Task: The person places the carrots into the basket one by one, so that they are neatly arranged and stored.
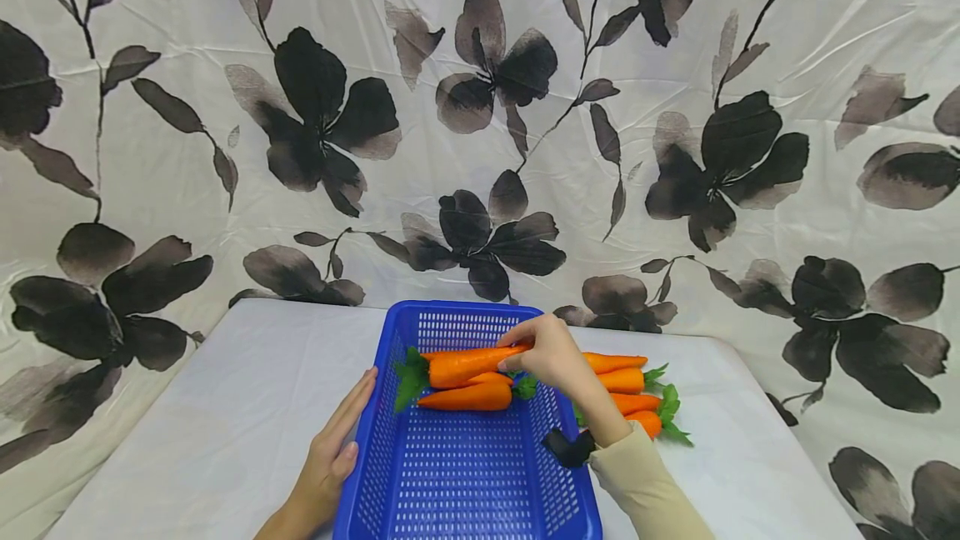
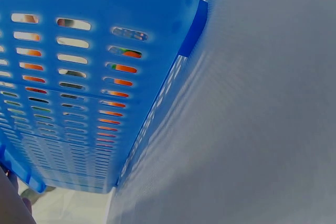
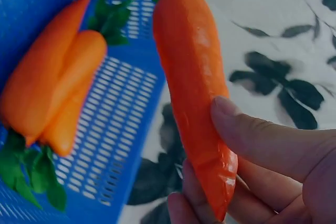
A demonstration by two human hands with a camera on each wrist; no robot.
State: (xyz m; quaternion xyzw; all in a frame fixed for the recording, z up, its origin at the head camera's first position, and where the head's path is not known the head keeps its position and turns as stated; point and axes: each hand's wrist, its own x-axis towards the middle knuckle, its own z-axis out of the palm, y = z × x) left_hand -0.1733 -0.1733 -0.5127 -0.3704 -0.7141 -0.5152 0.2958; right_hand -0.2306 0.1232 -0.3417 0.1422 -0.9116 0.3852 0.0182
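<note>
A blue perforated plastic basket (image 1: pixel 465 473) stands on the white table. My right hand (image 1: pixel 546 348) pinches an orange carrot (image 1: pixel 468 367) near its narrow tip, thumb on one side and fingers on the other, over the far half of the basket. The right wrist view shows the held carrot (image 3: pixel 191 72) close up, with green leaves at its thick end. Beneath it, other carrots (image 1: pixel 468 397) lie crosswise in the basket, partly hidden in the head view. With straight fingers, my left hand (image 1: pixel 333 448) rests along the basket's left wall.
To the right of the basket, several more carrots (image 1: pixel 633 402) with green tops lie on the white tabletop (image 1: pixel 247 390), partly behind my right forearm. A black strap (image 1: pixel 567 448) sits at the right wrist. Behind the table hangs a flower-patterned cloth (image 1: pixel 480 148).
</note>
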